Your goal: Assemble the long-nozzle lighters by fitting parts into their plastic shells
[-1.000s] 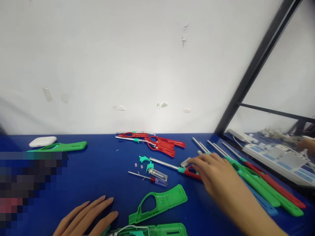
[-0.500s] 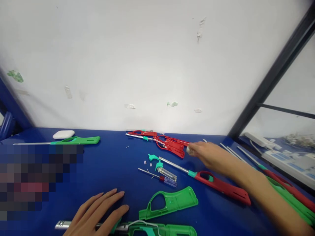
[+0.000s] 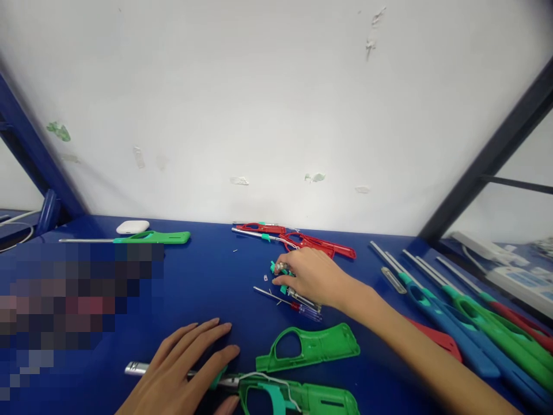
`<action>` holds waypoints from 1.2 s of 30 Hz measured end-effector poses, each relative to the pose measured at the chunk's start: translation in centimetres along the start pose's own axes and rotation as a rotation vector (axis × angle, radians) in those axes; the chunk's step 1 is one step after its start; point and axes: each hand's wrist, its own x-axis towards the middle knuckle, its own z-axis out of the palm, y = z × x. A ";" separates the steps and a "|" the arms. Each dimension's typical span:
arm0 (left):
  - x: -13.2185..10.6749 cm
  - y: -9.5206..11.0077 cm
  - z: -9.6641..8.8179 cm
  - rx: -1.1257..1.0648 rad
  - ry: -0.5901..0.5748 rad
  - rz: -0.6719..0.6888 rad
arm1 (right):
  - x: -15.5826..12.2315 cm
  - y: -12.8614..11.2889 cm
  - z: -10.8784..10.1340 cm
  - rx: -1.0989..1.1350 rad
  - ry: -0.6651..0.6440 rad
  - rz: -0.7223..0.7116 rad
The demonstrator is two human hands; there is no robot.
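My left hand (image 3: 185,369) lies across the metal tube of an opened green gas lighter (image 3: 324,397), fingers stretched out and apart. A white wire runs along that lighter's inside. Just above it rests a loose green handle half (image 3: 337,343). My right hand (image 3: 313,274) is closed in a pinch on a small silvery part (image 3: 283,267), over turquoise plastic pieces (image 3: 284,288). Partly under that hand is a clear fuel tank (image 3: 302,298). Next to it lies a screwdriver (image 3: 306,311) with a clear and red handle. A red lighter (image 3: 436,340) is mostly hidden behind my forearm.
Red lighter parts (image 3: 311,242) lie near the wall. Several blue, green and red lighters (image 3: 466,323) line the right side, beside another clear tank (image 3: 393,280). A green lighter (image 3: 159,237) and a white case (image 3: 133,227) sit back left. The left foreground is blurred out.
My right hand has moved left and toward me, from beside the red parts to the small turquoise pieces. My left hand stays on the green lighter. The view has shifted slightly.
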 end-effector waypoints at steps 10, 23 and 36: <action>0.4 0.8 -0.3 -0.056 0.009 -0.037 | 0.1 -0.5 0.2 0.220 0.035 0.049; 7.0 5.1 -4.6 -0.324 0.351 -0.438 | -8.2 -9.4 -1.6 1.322 0.120 0.089; 12.1 4.7 -5.9 -0.335 0.458 -0.203 | -9.4 -8.0 -0.8 1.474 0.196 0.089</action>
